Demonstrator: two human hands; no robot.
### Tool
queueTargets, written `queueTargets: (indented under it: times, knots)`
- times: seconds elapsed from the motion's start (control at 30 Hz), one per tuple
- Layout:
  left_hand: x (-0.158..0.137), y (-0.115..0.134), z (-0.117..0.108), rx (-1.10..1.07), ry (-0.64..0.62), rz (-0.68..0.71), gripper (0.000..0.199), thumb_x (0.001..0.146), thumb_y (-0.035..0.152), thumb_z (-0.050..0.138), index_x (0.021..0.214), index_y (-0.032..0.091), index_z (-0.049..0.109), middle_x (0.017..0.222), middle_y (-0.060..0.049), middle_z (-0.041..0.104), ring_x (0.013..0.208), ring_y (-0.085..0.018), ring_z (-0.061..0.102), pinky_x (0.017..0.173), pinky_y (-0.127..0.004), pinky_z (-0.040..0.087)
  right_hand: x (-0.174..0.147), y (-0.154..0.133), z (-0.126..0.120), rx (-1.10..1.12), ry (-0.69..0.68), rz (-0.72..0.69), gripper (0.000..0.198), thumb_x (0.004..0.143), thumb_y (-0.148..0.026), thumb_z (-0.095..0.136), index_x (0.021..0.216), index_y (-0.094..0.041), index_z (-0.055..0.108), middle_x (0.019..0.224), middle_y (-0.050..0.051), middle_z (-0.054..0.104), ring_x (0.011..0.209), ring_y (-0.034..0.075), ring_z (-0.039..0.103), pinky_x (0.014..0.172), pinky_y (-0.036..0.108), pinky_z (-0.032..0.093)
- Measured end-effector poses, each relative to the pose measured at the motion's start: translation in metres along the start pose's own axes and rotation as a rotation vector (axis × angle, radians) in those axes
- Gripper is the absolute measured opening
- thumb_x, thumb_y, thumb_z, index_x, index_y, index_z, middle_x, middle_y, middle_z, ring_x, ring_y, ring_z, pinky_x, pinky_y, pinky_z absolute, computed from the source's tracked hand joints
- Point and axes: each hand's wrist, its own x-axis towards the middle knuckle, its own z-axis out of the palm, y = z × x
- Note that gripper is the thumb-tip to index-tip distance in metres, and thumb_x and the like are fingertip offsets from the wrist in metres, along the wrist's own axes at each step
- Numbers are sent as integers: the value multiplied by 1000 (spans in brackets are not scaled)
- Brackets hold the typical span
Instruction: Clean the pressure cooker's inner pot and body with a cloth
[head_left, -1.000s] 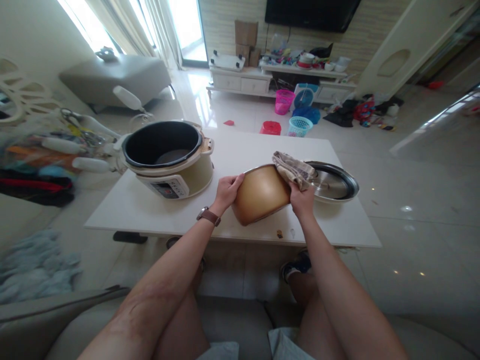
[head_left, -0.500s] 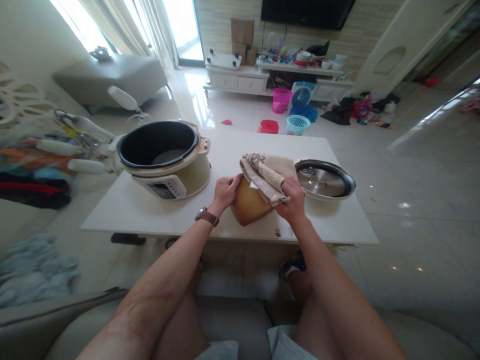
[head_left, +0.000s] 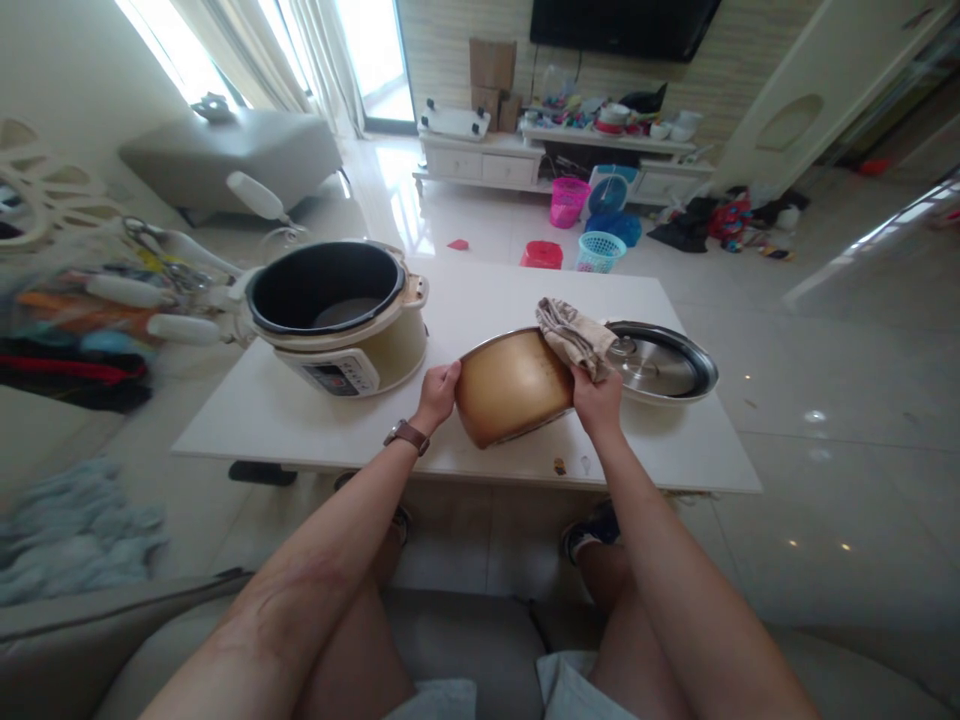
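A golden-brown inner pot (head_left: 516, 385) is held tilted on its side over the table, its outer wall facing me. My left hand (head_left: 436, 397) grips its left edge, thumb on top. At the pot's right edge, my right hand (head_left: 596, 398) is closed on the rim together with a bunched beige cloth (head_left: 576, 335). The inside of the pot is turned away and hidden. To the left stands a cream electric cooker (head_left: 341, 320), its dark inside open to view. A round metal-lined lid (head_left: 660, 362) lies on the table just beyond my right hand.
All this is on a white table (head_left: 450, 290). Two small stickers or bits lie near its front edge. Past the table are a red stool (head_left: 541, 254), a light-blue basket (head_left: 600, 252) and a pink basket (head_left: 568, 202). A white lamp-like fixture (head_left: 255, 196) stands at the left.
The cloth has slid off the pot's outer wall to its right end, along with my right hand. More of the golden wall now shows, and the pot has been turned.
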Motion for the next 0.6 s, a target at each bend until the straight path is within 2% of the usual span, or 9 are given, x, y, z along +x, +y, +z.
queueTargets:
  times: [0.17,0.27,0.4,0.6]
  knots:
    - [7,29,-3,-46,-12,89,64,91,70,54,56,23,27,59,3,23,58,-12,21,56,-31,17,0,1,1,52,1,17,34,88,-35,70,117,-21,79,119,11,83,122,31,74,116,51,54]
    - [11,43,2,-48,-40,80,63,90,66,57,56,23,27,58,3,23,57,-11,20,55,-32,15,-1,0,2,44,-14,12,32,88,-35,70,115,-22,79,119,11,82,122,32,75,116,52,53]
    - [12,46,9,-11,-37,18,68,90,69,57,51,23,25,54,4,19,52,-9,17,53,-33,12,-3,2,4,18,-13,11,31,88,-35,69,115,-22,79,118,12,83,119,33,76,112,52,55]
    - [11,43,10,-47,-12,-4,72,88,70,62,50,23,24,52,5,18,51,-8,16,51,-32,11,-5,3,7,-40,22,1,28,88,-36,69,110,-23,80,113,11,84,114,32,77,110,49,57]
